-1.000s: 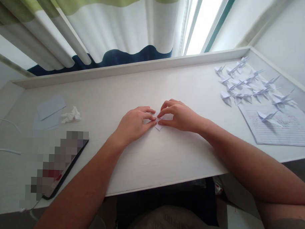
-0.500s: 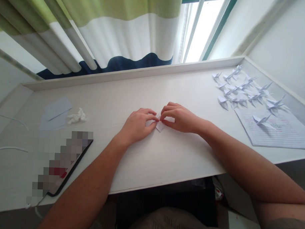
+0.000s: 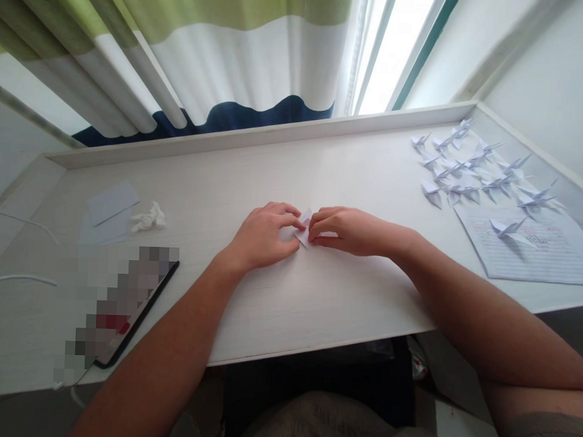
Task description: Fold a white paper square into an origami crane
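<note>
Between my two hands a small folded piece of white paper (image 3: 305, 239) lies on the white desk, its upper corner pointing away from me. My left hand (image 3: 266, 237) has its index finger pressed on the paper, with the thumb beside the lower left edge and a gap between them. From the right, my right hand (image 3: 338, 228) keeps its bent fingers and thumb together at the paper's right edge. Those fingers cover part of the folds.
Several folded paper cranes (image 3: 475, 164) stand at the back right, one on a lined sheet (image 3: 514, 261). Plain paper sheets (image 3: 113, 203) and a crumpled tissue (image 3: 148, 218) lie left. Nearer me is a blurred-out device (image 3: 137, 321). White cables (image 3: 21, 278) cross the left side.
My left thumb and index finger have moved apart. The right fingers have shifted slightly down and right along the paper. The whole view has tilted a little.
</note>
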Motion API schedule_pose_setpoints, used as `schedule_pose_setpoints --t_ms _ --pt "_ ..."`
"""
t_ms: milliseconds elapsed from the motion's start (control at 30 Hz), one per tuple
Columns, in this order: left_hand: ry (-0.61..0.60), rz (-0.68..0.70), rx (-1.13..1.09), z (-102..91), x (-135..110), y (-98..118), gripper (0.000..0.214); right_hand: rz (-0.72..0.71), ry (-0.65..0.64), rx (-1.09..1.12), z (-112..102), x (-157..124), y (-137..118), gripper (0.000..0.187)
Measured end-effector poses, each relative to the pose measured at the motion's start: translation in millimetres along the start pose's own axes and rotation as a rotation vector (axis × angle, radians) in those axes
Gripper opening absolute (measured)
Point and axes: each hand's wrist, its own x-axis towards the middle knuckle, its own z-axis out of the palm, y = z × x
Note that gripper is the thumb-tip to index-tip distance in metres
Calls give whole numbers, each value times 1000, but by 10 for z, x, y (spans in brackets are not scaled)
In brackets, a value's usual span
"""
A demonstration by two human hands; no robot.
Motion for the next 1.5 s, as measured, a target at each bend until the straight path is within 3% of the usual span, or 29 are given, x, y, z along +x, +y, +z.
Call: schedule_pose_setpoints --t_ms 433,700,833,1200,1500 --pt "-19 37 9 -16 -7 -20 22 134 112 27 5 1 -40 19" --pt "49 51 -3 59 26 -80 29 158 167 28 47 41 -42 9" --pt "74 54 -22 65 29 -68 22 186 220 17 80 61 -10 11" --pt "206 -91 -140 190 99 -42 9 340 327 61 126 139 -35 7" --pt "225 -94 -104 219 114 -2 9 307 337 7 174 183 2 12"
